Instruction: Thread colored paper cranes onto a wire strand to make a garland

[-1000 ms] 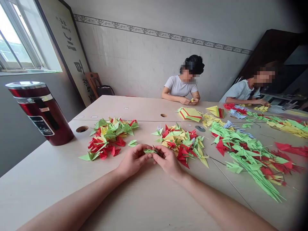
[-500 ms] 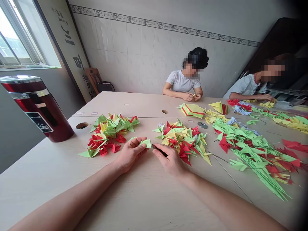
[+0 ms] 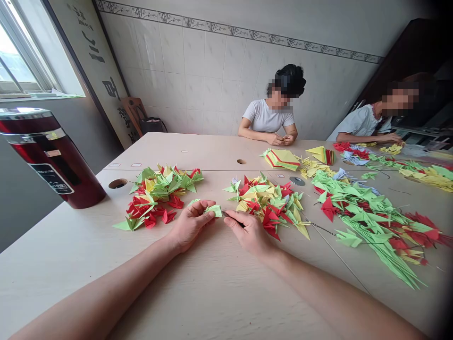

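My left hand (image 3: pixel 191 225) is closed, pinching a light-green folded paper crane (image 3: pixel 214 210) between thumb and fingers. Part of the crane is hidden behind the fingers. Facing it, my right hand (image 3: pixel 249 232) is closed around a slim dark pointed tool (image 3: pixel 242 225), mostly covered by the fingers, so its exact kind is unclear. The tool's tip is close to the edge of the green paper; I cannot tell if they touch. Beyond my left hand lies a heap of red, green and yellow paper cranes (image 3: pixel 155 196). A second mixed heap of paper cranes (image 3: pixel 264 198) lies beyond my right hand.
A red vacuum flask (image 3: pixel 63 165) stands at the table's left. Strung green and red cranes (image 3: pixel 375 226) spread over the right side, with folded paper stacks (image 3: pixel 283 159) farther back. Two people (image 3: pixel 271 118) sit across the table (image 3: pixel 198 293), which has round holes (image 3: pixel 118 183).
The view has shifted slightly. My hands stay in nearly the same place, still holding the green crane and the dark tool close together.
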{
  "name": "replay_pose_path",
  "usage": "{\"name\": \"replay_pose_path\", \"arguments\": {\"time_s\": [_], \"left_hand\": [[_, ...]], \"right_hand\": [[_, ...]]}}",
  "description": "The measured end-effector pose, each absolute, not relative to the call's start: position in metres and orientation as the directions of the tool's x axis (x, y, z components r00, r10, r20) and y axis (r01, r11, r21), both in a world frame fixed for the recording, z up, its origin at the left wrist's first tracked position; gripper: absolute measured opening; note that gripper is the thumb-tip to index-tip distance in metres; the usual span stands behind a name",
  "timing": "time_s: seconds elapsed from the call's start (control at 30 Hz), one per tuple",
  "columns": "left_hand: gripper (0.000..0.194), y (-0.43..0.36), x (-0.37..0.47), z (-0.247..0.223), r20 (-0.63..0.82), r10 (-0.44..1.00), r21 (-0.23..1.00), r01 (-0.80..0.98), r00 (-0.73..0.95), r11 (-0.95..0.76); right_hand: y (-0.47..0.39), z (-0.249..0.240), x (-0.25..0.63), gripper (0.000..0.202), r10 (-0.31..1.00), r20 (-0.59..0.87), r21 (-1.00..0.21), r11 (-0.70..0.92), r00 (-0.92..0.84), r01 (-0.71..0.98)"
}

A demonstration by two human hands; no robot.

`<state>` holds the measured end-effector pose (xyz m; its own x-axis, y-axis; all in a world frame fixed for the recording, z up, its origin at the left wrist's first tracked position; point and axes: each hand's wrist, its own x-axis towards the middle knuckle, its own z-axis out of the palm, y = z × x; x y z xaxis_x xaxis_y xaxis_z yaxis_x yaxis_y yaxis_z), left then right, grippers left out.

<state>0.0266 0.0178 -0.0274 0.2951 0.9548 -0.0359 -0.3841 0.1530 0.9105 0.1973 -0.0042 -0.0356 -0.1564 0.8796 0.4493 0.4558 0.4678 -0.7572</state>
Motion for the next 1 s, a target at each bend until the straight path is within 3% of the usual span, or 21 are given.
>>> {"name": "replay_pose_path", "arguments": {"time_s": [0.73, 0.87, 1.0], "left_hand": [[0.027, 0.0167, 0.0272, -0.0263, -0.028, 0.952, 0.941, -0.312, 0.304, 0.128], [0.029, 0.0188, 0.0257, -0.0256, -0.022, 0.980, 0.957, -0.279, 0.200, 0.079], [0.032, 0.0220, 0.0227, -0.0296, 0.148, 0.981, 0.986, -0.098, 0.122, -0.137]], "right_hand": [[-0.0010, -0.0377, 0.2013, 0.021, 0.794, 0.572, -0.597, 0.574, -0.204, 0.561], [0.0018, -0.0385, 0.2036, 0.021, 0.829, 0.543, -0.675, 0.524, -0.130, 0.520], [0.0044, -0.0402, 0.2027, 0.026, 0.881, 0.471, -0.816, 0.451, -0.037, 0.363]]}}
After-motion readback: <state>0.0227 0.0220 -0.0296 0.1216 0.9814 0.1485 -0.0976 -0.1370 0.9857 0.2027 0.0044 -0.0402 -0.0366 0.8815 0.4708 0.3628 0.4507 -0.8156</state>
